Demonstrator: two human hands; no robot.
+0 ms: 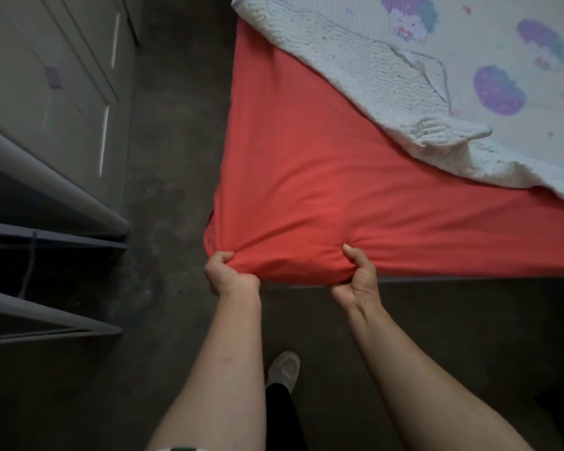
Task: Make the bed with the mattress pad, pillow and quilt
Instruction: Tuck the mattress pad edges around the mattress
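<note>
A red mattress pad covers the near corner of the bed. My left hand grips its bunched corner at the bed's left edge. My right hand pinches the same fabric a little to the right, along the foot edge. Both hands are closed on the cloth, and wrinkles fan out from them. A white quilt with purple cartoon prints lies on the bed's far right, its textured underside folded back diagonally. No pillow is visible.
A grey concrete floor runs between the bed and a pale cabinet on the left. Grey metal rails of a frame stand at lower left. My white shoe is on the floor below the hands.
</note>
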